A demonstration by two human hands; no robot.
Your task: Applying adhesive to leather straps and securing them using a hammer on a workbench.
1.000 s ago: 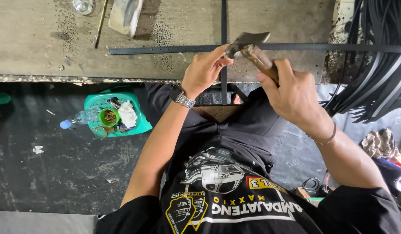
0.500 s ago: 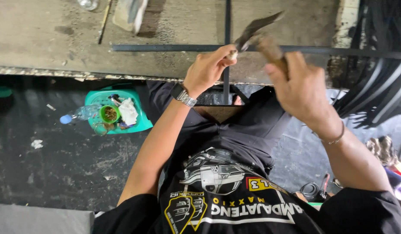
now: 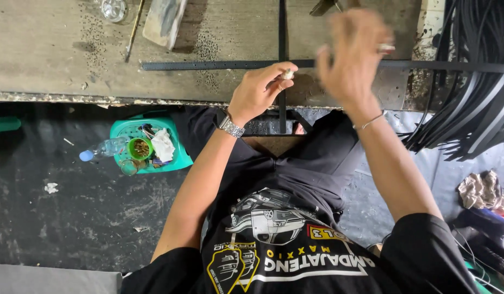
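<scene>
Punched black strap [image 3: 208,65] lay across the worktop [image 3: 56,49], holes already along its left run. Left hand [image 3: 260,90] pinched a small punch on the strap crossing. Right hand [image 3: 352,51] raised, blurred, gripping a hammer handle; head [image 3: 323,6] barely visible. Right stretch seemingly unpunched.

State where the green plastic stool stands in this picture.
In the head view the green plastic stool stands left on the dark floor, below the workbench edge.
</scene>
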